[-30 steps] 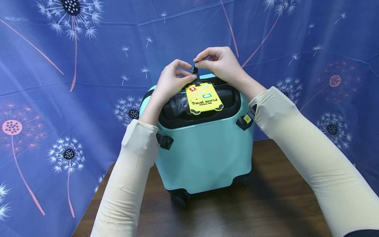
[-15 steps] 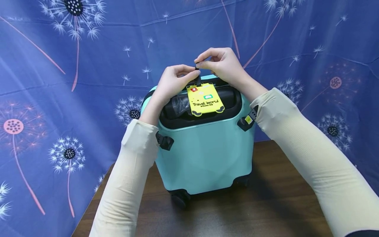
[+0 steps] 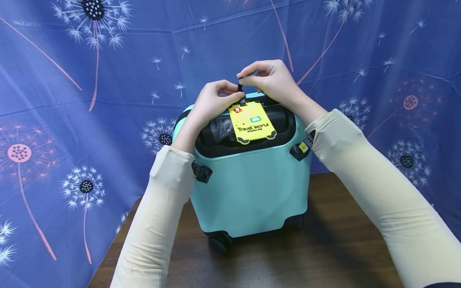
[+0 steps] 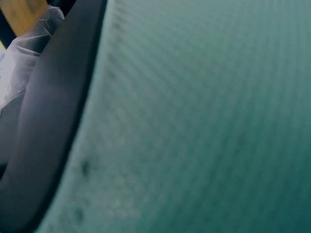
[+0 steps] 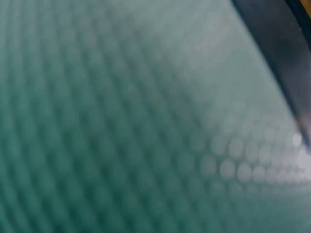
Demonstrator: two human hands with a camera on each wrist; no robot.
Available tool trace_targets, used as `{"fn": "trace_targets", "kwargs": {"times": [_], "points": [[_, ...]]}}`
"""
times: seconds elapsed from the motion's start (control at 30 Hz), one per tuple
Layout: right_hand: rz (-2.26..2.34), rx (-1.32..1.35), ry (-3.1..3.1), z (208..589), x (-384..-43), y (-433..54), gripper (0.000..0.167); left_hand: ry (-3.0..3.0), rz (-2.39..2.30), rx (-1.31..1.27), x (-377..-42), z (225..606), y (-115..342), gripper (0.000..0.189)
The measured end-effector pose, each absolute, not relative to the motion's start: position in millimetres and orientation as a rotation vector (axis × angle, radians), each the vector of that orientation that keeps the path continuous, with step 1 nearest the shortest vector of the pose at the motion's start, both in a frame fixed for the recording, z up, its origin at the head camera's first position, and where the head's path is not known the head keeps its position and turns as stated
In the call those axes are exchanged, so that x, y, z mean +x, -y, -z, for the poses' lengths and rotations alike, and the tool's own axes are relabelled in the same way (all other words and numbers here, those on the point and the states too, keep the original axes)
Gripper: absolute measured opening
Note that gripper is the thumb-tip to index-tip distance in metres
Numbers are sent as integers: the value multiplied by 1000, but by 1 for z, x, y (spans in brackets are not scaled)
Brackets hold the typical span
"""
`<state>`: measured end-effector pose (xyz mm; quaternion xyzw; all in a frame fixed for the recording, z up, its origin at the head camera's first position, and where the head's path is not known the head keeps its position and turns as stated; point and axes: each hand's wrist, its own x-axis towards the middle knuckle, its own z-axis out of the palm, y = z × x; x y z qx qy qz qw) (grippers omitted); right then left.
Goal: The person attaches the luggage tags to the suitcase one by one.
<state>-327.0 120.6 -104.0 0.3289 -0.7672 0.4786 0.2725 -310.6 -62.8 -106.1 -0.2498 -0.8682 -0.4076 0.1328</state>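
Both my arms, in cream fabric sleeves [image 3: 155, 208], reach fwd w/ hands angled in toward each other. My L hand [image 3: 216, 100] is a bit lower, thumb + fingers pinching a thin black strap [image 3: 240, 85]; my R hand [image 3: 275, 78] is slightly higher, thumb + index pinching the strap's upper end. So each grip is grasping that strap. The flat yellow luggage tag [image 3: 252, 124], printed "Travel World", lies just below it, over the black recessed top of an upright turquoise hard-shell suitcase [image 3: 252, 188] on the dark brown wooden counter [image 3: 281, 264].

Only the head cam gets my hands, the strap + the blue dandelion-print cloth [image 3: 119, 80] behind. L wrist cam: suitcase shell v. close, its black rim, crinkled clear plastic wrap [image 4: 29, 58]. R wrist cam: blurry shell, rows of pale dots, black edge top R.
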Motion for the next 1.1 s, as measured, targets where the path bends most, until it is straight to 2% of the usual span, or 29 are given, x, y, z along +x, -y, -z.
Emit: {"fn": "trace_targets", "kwargs": {"times": [0.17,0.27,0.43,0.67,1.1], "points": [[-1368,857,2099,105,-327,-119,22,2597,1126,-768,-309,106,71,43],[-1401,844,2110,105,-327,-119,21,2624,1111,-759,-308,106,73,46],[-1402,822,2109,104,-328,-119,12,2636,1099,-718,-308,107,71,42],[-1323,773,2224,104,-326,-120,25,2659,1062,-719,-306,108,70,40],[-1056,772,2295,102,-326,-116,30,2643,1011,-755,-306,105,74,37]]}}
